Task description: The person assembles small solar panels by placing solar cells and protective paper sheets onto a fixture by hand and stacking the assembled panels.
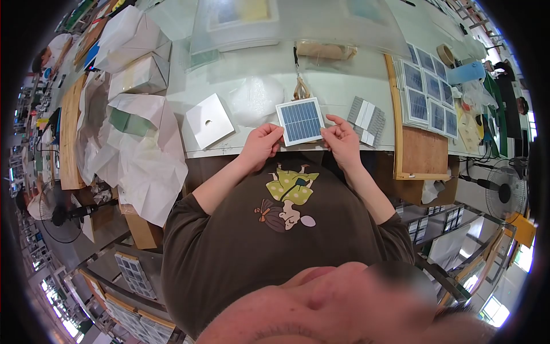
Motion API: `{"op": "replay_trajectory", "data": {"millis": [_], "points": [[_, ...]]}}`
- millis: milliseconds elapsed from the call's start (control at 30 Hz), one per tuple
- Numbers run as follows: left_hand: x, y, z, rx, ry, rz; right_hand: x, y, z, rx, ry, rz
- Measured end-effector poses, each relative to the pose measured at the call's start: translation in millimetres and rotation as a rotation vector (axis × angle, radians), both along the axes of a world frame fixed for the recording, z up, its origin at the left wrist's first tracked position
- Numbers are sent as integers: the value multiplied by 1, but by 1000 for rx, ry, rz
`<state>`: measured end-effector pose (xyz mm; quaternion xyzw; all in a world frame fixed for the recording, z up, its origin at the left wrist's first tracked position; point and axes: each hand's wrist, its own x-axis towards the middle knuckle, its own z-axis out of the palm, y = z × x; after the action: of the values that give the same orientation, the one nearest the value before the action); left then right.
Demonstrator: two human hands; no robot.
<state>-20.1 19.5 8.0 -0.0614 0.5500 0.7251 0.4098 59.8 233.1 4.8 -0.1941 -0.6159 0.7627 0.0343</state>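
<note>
A small solar panel [301, 121] with a white frame is held over the front edge of the table, its blue cell side facing me. My left hand [263, 143] pinches its left edge between thumb and fingers. At the lower right edge, the thumb and fingers of my right hand [342, 139] grip the frame, with the index finger raised. Behind the panel lies a cable [301, 87]. Left of it are crumpled clear wrap [258, 97] and a white square plate [200, 112] with a small hole. To the right sits a grey ribbed bundle [366, 120] with a white band.
Several solar panels [427, 94] rest in rows on a wooden board [424, 150] at right, near a tape roll [445, 54]. Paper-wrapped packages [137, 74] stand at left. A translucent sheet [298, 28] spans the back. Fans [504, 192] flank the table.
</note>
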Motion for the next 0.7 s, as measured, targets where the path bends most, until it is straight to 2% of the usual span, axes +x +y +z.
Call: {"op": "replay_trajectory", "data": {"millis": [267,400,600,700], "points": [[1,3,5,-84,133,12,0,-2,-1,-12,-9,-24],[-3,3,-7,-209,234,-17,-3,0,2,113,-104,-41],[-2,1,7,-235,272,-124,9,0,10,-18,-202,-67],[-6,-1,-1,-216,240,-137,10,0,16,-84,-230,-43]]}}
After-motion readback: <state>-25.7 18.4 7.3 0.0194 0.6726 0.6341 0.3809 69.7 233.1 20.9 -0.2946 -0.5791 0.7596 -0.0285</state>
